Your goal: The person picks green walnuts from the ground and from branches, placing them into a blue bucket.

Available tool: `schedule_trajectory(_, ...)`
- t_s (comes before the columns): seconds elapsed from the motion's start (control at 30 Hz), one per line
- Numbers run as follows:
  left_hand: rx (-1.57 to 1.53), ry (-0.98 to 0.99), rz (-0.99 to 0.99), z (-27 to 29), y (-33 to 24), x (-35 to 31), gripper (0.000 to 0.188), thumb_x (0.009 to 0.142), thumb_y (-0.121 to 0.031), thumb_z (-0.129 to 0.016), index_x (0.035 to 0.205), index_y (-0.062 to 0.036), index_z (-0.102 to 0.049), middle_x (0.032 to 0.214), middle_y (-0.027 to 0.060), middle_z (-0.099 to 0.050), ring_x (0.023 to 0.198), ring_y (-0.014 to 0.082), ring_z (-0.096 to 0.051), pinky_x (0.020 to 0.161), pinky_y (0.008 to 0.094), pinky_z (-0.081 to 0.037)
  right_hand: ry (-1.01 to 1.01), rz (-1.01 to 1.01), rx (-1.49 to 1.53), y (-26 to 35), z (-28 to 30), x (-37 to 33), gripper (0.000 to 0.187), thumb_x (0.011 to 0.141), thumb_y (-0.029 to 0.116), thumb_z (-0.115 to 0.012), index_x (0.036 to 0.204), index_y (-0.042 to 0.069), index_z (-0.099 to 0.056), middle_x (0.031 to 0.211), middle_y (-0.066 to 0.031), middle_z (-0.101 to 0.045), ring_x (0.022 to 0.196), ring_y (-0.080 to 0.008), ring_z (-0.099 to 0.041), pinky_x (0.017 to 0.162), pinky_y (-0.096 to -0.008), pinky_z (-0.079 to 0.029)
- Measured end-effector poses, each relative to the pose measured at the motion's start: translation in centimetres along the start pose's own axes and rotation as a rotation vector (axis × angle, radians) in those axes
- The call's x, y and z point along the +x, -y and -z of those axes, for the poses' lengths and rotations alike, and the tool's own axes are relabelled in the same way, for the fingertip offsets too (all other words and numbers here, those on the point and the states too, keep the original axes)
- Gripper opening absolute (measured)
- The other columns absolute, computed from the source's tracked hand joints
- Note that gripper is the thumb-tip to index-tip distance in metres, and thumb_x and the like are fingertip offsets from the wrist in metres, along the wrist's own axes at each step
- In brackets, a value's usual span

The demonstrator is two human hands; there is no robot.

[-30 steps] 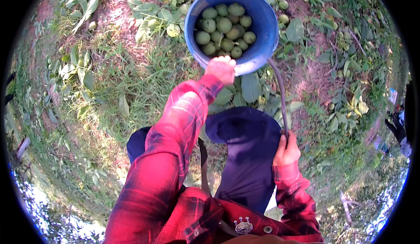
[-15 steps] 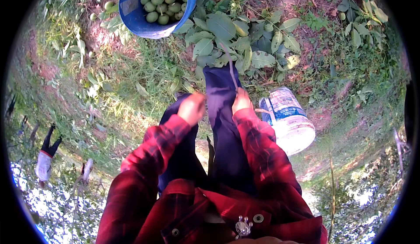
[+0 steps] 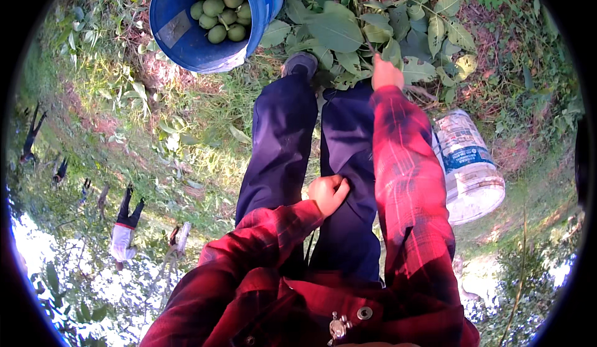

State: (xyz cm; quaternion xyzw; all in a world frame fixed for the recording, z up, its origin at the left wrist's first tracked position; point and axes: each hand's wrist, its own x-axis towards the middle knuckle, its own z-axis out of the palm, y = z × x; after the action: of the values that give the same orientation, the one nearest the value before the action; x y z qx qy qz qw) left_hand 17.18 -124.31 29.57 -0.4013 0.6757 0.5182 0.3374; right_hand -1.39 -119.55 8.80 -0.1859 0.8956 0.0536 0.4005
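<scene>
Outdoor ground, no walls or furniture. Grass [image 3: 205,129] patchy, green mixed with bare reddish-brown soil [image 3: 155,73]. Broad-leaved plants [image 3: 348,30] thick along upper edge and right side. Dappled sunlight on grass at left and centre; deeper shade at upper right. Bright overexposed patches at lower left and lower right rim. Other people [image 3: 124,229] stand well off at left, small and distorted by lens.
</scene>
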Motion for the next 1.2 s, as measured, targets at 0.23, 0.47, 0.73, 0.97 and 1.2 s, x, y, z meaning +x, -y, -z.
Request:
schedule_trajectory(0.23, 0.15, 0.05, -0.039, 5.1, 1.8, 2.0, 0.024, 0.067, -0.018, -0.052, 0.052, 0.0009, -0.05, 0.048, 0.0172, -0.046, 0.044, 0.03, -0.048, 0.044, 0.0349, -0.037, 0.57, -0.606, 0.207, -6.9, -10.5, -17.7, 0.026, 0.073, 0.018, -0.043, 0.098, 0.012, -0.049, 0.092, -0.0134, -0.055, 0.089, -0.0269, -0.052, 0.072, -0.0379, -0.043)
schedule_trajectory(0.47, 0.314, 0.026, -0.129, 6.2, 7.6, 1.8, 0.027, 0.068, -0.017, -0.052, 0.052, 0.0034, -0.047, 0.043, 0.016, -0.04, 0.037, 0.0217, -0.043, 0.041, 0.0338, -0.033, 0.973, -0.822, 0.301, -8.5, -17.2, -36.8, 0.031, 0.073, 0.023, -0.046, 0.103, 0.015, -0.047, 0.096, -0.0156, -0.052, 0.09, -0.0304, -0.05, 0.073, -0.0384, -0.041)
schedule_trajectory(0.73, -0.986, -0.156, 0.392, 14.2, 7.2, 10.1, 0.07, 0.068, -0.04, -0.055, 0.115, -0.0003, -0.022, 0.109, 0.0176, -0.035, 0.104, 0.0286, -0.034, 0.086, 0.0406, -0.028, 0.007, -0.752, 0.674, -4.3, -8.8, -29.3, 0.033, 0.078, 0.016, -0.04, 0.109, 0.028, -0.039, 0.068, -0.0183, -0.054, 0.065, -0.0373, -0.052, 0.055, -0.0436, -0.04)
schedule_trajectory(0.97, -1.184, -0.401, 0.478, 28.7, 8.2, 20.2, 0.037, 0.07, -0.008, -0.052, 0.104, -0.0009, -0.04, 0.104, 0.0139, -0.046, 0.098, 0.033, -0.042, 0.081, 0.0491, -0.034, 0.165, -0.739, 0.902, 3.9, -12.1, -35.1, 0.039, 0.073, 0.008, -0.048, 0.107, 0.027, -0.043, 0.065, -0.0143, -0.056, 0.066, -0.0299, -0.055, 0.06, -0.0378, -0.043)
schedule_trajectory(1.2, -1.258, -0.357, 0.42, 27.1, 13.0, 21.1, 0.02, 0.07, 0.004, -0.05, 0.089, -0.0014, -0.045, 0.09, 0.0108, -0.051, 0.076, 0.0246, -0.052, 0.062, 0.0303, -0.045, 0.144, -0.781, 1.121, -1.6, -8.4, -35.6, 0.034, 0.074, 0.009, -0.048, 0.106, 0.019, -0.046, 0.057, -0.0071, -0.055, 0.055, -0.0151, -0.055, 0.057, -0.0281, -0.043)
